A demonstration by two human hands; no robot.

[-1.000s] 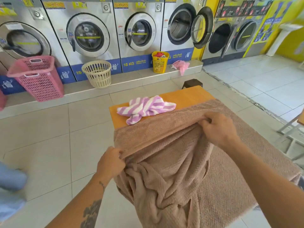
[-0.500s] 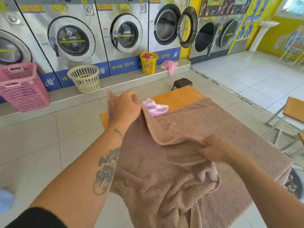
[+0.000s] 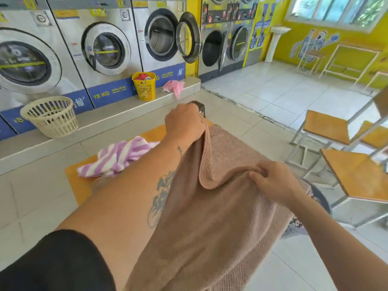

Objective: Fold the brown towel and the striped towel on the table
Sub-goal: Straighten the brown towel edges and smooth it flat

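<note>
Left hand (image 3: 184, 122) is raised over the far end of the table (image 3: 80, 185), fingers curled round an edge of the brown towel (image 3: 210, 217). Right hand (image 3: 273, 181) sits lower and nearer, pinching the same edge, which sags in a loop between the two grips. The rest of the brown towel drapes over the table and hangs off its near side. The striped towel (image 3: 117, 157) lies crumpled and unfolded on the table's far left part, beside the left forearm. A cream basket (image 3: 50, 116) and a yellow basket (image 3: 144, 87) stand on the ledge below the washers.
</note>
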